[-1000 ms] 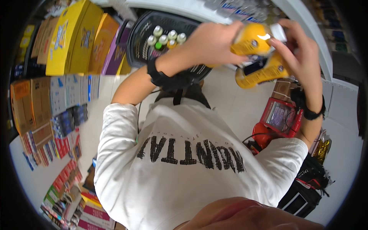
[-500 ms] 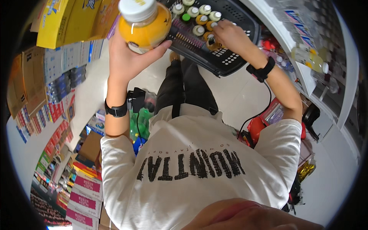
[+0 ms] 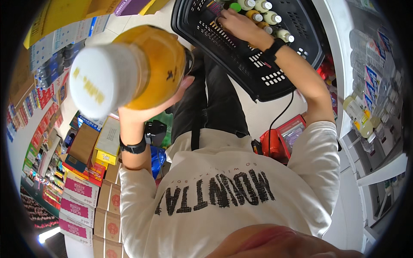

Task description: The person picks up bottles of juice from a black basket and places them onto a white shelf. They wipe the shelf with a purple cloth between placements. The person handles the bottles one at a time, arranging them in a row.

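Close in front of me, my left hand (image 3: 148,112) grips a bottle of orange drink (image 3: 159,71) from below. Its white cap (image 3: 97,81) tilts to the left. My right hand (image 3: 243,28) is down inside the black basket (image 3: 254,88), beside several bottles. Its fingers are curled, and whatever they hold, if anything, is hidden. Several pale bottles with white caps (image 3: 272,17) stand right of that hand, with orange bottles (image 3: 254,16) among them. A green cap (image 3: 235,7) shows just above the fingers.
Shelves with clear bottles (image 3: 365,86) line the right side. Stacked cartons (image 3: 79,206) and boxes fill the left, with yellow packaging (image 3: 56,19) at upper left. A red bag (image 3: 271,144) lies on the floor at right; a black cable (image 3: 279,114) hangs from my right wrist.
The bottle in my left hand has come closer and tipped left. My right hand has moved from an orange bottle to the left side of the bottle group. The basket appears further right and lower.
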Demonstrator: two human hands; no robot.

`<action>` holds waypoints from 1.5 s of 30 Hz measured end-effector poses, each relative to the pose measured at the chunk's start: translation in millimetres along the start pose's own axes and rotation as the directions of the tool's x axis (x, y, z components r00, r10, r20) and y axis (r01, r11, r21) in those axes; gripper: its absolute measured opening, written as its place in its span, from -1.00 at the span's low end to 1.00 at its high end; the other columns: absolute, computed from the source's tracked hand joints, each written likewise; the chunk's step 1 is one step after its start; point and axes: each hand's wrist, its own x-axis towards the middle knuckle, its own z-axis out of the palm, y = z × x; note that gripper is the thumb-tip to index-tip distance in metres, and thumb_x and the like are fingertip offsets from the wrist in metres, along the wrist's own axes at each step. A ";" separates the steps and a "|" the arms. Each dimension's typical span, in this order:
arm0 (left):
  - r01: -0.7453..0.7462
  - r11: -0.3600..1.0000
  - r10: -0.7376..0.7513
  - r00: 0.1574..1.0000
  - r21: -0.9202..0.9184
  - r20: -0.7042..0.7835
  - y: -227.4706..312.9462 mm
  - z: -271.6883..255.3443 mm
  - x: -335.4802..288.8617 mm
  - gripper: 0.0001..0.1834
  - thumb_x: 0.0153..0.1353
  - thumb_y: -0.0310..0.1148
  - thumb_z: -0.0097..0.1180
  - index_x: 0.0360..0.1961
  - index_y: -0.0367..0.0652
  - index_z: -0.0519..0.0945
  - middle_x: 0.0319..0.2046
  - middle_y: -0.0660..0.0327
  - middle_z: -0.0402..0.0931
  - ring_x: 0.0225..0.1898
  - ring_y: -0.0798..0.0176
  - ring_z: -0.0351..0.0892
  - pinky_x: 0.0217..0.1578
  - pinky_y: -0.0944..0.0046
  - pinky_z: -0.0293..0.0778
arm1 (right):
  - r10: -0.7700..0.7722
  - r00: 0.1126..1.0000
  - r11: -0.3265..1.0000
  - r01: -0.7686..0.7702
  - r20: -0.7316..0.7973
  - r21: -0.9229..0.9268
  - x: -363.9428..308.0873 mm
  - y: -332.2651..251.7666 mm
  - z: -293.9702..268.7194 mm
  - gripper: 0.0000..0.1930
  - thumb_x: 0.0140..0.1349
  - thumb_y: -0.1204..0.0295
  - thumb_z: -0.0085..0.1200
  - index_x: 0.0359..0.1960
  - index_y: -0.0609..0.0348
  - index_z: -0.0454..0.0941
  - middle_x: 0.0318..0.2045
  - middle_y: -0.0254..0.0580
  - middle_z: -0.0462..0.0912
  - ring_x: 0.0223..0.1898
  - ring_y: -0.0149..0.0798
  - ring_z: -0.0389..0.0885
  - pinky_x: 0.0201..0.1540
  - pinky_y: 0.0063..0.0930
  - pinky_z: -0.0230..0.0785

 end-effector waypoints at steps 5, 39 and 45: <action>0.007 0.997 -0.008 1.000 -0.078 -0.013 -7.1 13.2 6.2 -0.14 -0.12 -0.59 0.44 0.26 -0.18 0.30 0.18 -0.02 0.54 0.19 0.08 0.57 0.21 0.09 0.51 | -0.024 0.996 1.000 0.023 0.090 0.017 -4.1 22.6 36.7 -0.75 0.16 0.48 0.21 -0.10 0.19 0.60 -0.07 -0.05 0.53 0.06 0.04 0.55 0.06 -0.18 0.55; -0.169 0.986 0.164 0.942 0.008 -0.293 -17.9 75.1 68.2 -0.60 0.13 -0.35 0.46 -0.02 -0.20 0.66 -0.10 0.06 0.66 -0.03 -0.06 0.64 -0.02 0.08 0.57 | 0.082 0.978 0.994 -0.066 0.190 -0.087 59.1 11.4 -54.3 -0.49 0.20 0.36 0.27 0.22 0.04 0.49 -0.21 0.03 0.69 -0.19 0.14 0.70 -0.21 -0.01 0.55; -0.100 0.994 0.107 0.956 0.041 -0.273 -38.9 60.5 54.5 -0.67 0.13 -0.38 0.44 -0.08 -0.21 0.68 -0.22 0.10 0.66 -0.11 -0.01 0.65 -0.10 0.09 0.58 | 0.171 0.927 0.979 -0.199 0.335 0.050 72.4 53.8 8.1 -0.46 0.28 0.28 0.26 0.29 0.07 0.46 -0.17 0.14 0.71 -0.15 0.19 0.70 -0.13 0.02 0.55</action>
